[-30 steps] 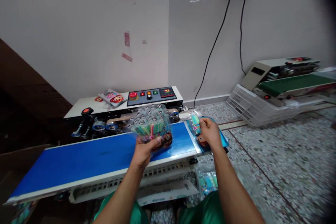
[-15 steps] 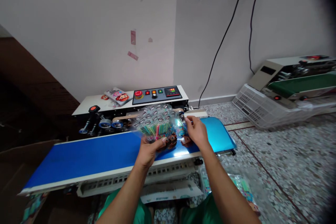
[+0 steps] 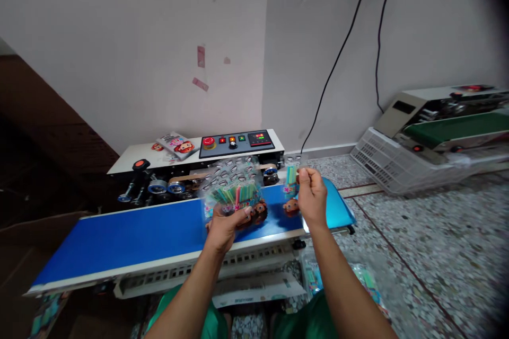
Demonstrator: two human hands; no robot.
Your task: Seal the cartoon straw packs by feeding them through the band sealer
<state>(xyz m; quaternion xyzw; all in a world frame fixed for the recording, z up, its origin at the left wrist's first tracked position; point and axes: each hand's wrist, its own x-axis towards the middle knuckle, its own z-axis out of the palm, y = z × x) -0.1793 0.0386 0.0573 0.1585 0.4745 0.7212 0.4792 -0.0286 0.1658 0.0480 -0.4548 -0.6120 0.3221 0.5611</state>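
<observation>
My left hand (image 3: 226, 226) is closed on a fanned stack of clear plastic packets (image 3: 234, 185), with green and blue strips and printed cartoon faces inside. The stack is over the blue conveyor belt (image 3: 151, 233). To its right, my right hand (image 3: 312, 196) pinches the edge of a single clear packet (image 3: 291, 183), which hangs upright and shows green strips and a cartoon face. That packet is apart from the stack, in front of the machine's rollers.
Behind the belt, the sealing machine's control panel (image 3: 238, 142) has a red button and lit digits. A printed packet (image 3: 178, 145) lies on its top. More packets (image 3: 363, 278) lie low at the right. A second machine (image 3: 449, 116) rests on a white crate (image 3: 382, 161).
My right hand has moved right and slightly up with one packet, drawing it away from the stack. My left hand has stayed nearly in place.
</observation>
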